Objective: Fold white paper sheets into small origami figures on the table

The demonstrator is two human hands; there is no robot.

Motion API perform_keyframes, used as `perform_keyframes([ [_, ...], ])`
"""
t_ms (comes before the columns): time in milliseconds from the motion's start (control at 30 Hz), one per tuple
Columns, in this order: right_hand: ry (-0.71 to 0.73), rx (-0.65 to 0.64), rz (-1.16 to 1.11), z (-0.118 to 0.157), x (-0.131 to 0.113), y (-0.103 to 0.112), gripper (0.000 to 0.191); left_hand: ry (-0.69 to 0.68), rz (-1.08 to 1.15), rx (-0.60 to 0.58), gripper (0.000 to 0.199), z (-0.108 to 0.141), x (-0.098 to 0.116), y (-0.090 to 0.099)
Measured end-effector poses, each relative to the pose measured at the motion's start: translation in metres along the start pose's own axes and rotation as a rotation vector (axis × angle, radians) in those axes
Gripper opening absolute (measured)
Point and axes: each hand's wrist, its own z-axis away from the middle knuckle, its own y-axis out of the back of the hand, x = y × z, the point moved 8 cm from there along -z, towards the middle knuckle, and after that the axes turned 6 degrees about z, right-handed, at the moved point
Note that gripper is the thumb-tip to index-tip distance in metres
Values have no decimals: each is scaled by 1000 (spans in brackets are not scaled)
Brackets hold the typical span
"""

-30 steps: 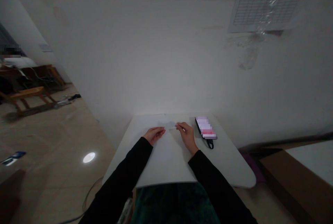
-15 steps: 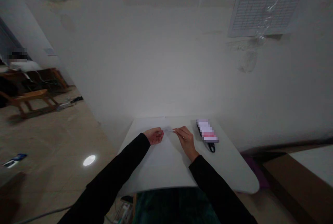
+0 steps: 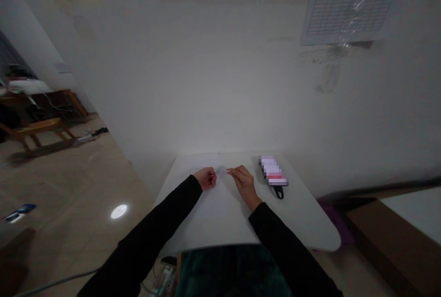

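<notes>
Head cam, looking down on the table. I see a small translucent strip (image 3: pixel 222 170) spanning the short gap between both hands, over the far half of the white table top (image 3: pixel 310 223). Material is hard to call at this resolution: thin plastic film or tissue-like paper.

Left hand (image 3: pixel 206 179) is curled narrow, pinching the strip's left end. Right hand (image 3: pixel 244 183) is also a narrow pinch, with thumb and fingers on the right end. Fingertips hide both contact points.

Handling estimate: near weightless, soft, likely to flex or crumple, and possibly slippery if it's film. Best grip is a light thumb-and-finger pinch at the two ends, keeping the span taut. Pressing on the middle risks creasing it.

Right of the right hand, a phone (image 3: pixel 273 170) lies flat, screen pixelated, with a black strap (image 3: pixel 278 192) trailing toward me. Black sleeves (image 3: pixel 158 228) cover both forearms. Above, a gridded sheet (image 3: pixel 351 2) is stuck on the wall with clear tape (image 3: pixel 351 21).
</notes>
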Motion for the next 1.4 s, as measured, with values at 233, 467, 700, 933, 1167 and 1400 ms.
perform_keyframes([
  [233, -27, 23, 4, -1, -1, 4, 20, 6, 55, -43, 14, 10, 4, -13],
  [467, -50, 34, -7, 0, 4, 5, 20, -19, 73, -54, 13, 10, 9, -14],
  [700, -93, 36, -18, -2, 4, 6, 19, -34, 64, -60, 13, 13, 9, -16],
  [933, -125, 45, -51, -2, 6, 7, 18, -21, 72, -67, 14, 14, 9, -18],
  [1167, -115, 31, -29, -3, 4, 6, 18, -10, 79, -61, 17, 11, 6, -17],
  [1400, -46, -1, 2, 2, 5, -2, 19, 17, 53, -37, 17, 10, 2, -12],
])
